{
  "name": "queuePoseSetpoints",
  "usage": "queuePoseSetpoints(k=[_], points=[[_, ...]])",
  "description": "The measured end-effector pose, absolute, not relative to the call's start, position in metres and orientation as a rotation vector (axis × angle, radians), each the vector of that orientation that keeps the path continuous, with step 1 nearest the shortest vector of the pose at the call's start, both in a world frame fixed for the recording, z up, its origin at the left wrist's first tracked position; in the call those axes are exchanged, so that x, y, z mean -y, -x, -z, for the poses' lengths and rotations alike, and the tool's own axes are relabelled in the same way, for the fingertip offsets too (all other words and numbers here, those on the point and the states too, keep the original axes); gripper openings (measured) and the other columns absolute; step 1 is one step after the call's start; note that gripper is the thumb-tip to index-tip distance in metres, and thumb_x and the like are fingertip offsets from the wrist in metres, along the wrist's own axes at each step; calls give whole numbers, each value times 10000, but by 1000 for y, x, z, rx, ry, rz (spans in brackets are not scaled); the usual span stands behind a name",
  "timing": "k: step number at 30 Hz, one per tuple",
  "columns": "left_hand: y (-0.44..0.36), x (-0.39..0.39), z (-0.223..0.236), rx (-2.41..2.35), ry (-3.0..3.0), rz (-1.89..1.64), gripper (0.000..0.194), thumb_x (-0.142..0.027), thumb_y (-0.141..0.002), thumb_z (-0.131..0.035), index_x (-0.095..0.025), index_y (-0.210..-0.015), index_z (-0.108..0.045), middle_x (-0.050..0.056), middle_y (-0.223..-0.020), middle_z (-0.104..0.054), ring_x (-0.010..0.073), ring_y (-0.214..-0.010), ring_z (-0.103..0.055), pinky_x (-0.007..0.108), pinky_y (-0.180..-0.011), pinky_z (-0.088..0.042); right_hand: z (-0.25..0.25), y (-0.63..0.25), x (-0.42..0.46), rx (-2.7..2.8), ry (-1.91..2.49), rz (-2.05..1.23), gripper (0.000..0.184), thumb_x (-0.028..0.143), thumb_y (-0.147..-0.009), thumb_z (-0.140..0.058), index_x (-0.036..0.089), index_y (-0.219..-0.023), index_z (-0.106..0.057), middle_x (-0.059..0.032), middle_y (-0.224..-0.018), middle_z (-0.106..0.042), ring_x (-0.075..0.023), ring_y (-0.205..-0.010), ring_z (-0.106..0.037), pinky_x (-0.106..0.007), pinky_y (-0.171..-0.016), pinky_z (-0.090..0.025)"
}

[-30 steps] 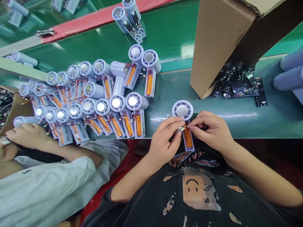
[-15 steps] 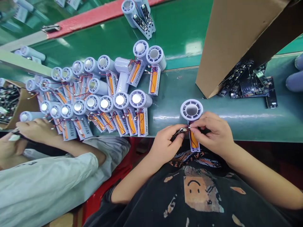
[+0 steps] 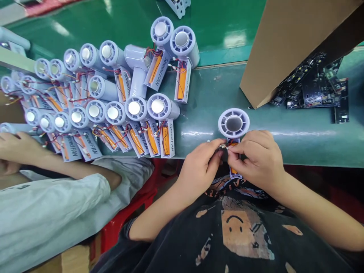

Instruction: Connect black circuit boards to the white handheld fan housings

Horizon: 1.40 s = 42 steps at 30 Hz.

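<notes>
In front of me at the bench edge is a lavender handheld fan (image 3: 233,123), its round grille up and its open handle toward my body. An orange battery (image 3: 233,170) shows inside the handle, partly covered by my fingers. My left hand (image 3: 199,168) is closed on a small dark circuit board (image 3: 220,147), mostly hidden by the thumb and index finger. My right hand (image 3: 257,159) pinches a small white wire connector (image 3: 228,148) right against the board's end. Whether the plug is seated in the board I cannot tell.
Several similar fans (image 3: 136,108) with open handles and loose wires stand to the left. A cardboard box (image 3: 264,49) rises at the back right, with a pile of circuit boards (image 3: 321,91) beside it. A co-worker's arm (image 3: 57,163) is at far left.
My view has shifted, so the fan rows appear further left and higher. My fingertips have come closer together, and less of the circuit board shows. Both hands keep their grip.
</notes>
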<state>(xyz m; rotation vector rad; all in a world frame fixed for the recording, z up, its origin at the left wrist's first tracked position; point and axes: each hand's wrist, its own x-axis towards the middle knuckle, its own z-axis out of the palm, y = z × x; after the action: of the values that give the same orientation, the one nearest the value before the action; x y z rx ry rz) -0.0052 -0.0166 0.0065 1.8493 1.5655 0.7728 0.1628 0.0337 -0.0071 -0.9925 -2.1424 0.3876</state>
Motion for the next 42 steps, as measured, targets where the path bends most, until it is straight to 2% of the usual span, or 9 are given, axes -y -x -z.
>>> queuePoseSetpoints(k=[4,14,22,28,32,36,37,39,42], points=[[6,16,-9,-1579,-1893,-714,284,-104,-962,-485,-182,-1215,-588,65,-1087,-724,179,-988,-678,331,-849,-574,8,-163,-32,2184,979,-294,252,144,-860,-589,232,-633,-521,11,-609,-533,-154,-621,-477,-333,-648,-370],[3,15,-10,-1567,-1822,-683,278,-98,-946,-500,-185,-1190,-604,58,-1043,-718,179,-952,-675,353,-852,-576,4,-165,-32,2266,1002,-284,297,176,-902,-542,206,-608,-564,-12,-619,-568,-159,-644,-523,-337,-661,-389],[0,22,-11,-1604,-1806,-740,248,-161,-964,-518,-159,-1193,-613,62,-1000,-745,173,-913,-702,341,-849,-592,4,-171,-36,2214,976,-537,194,221,-928,-572,207,-755,-658,-11,-687,-650,-160,-677,-593,-317,-650,-401],[-4,26,-8,-1598,-2005,-803,265,-128,-949,-508,-166,-1181,-630,69,-1091,-757,190,-1022,-717,340,-906,-607,1,-175,-39,2184,964,-748,208,210,-912,-611,209,-708,-647,10,-637,-640,-137,-629,-587,-296,-643,-418],[-3,24,-8,-1595,-2157,-772,281,-137,-955,-499,-169,-1210,-611,74,-1117,-750,192,-1009,-714,332,-879,-615,1,-175,-42,2166,969,-798,180,200,-908,-615,214,-735,-660,15,-639,-634,-130,-615,-576,-287,-623,-423],[6,21,-10,-1584,-2071,-810,290,-138,-929,-543,-178,-1210,-598,64,-1102,-736,184,-965,-706,323,-848,-611,1,-179,-45,2138,931,-736,43,253,-897,-646,222,-878,-669,-10,-758,-651,-148,-674,-573,-296,-628,-432],[9,20,-12,-1590,-2012,-830,319,-140,-922,-558,-186,-1236,-581,61,-1112,-723,176,-944,-704,314,-827,-612,0,-181,-45,2137,912,-693,60,281,-888,-663,223,-905,-663,-17,-776,-645,-155,-692,-569,-302,-632,-431],[13,18,-19,-1611,-1944,-832,351,-150,-916,-579,-206,-1262,-560,56,-1122,-694,163,-917,-693,291,-780,-608,0,-185,-41,2174,839,-566,87,304,-881,-674,221,-888,-651,-17,-755,-617,-159,-690,-543,-316,-636,-410],[17,16,-33,-1664,-2093,-694,262,-165,-912,-582,-209,-1169,-613,67,-1095,-644,186,-964,-663,296,-775,-593,1,-188,-31,2342,724,-355,87,267,-904,-631,218,-841,-666,-1,-700,-592,-151,-655,-504,-331,-641,-365]])
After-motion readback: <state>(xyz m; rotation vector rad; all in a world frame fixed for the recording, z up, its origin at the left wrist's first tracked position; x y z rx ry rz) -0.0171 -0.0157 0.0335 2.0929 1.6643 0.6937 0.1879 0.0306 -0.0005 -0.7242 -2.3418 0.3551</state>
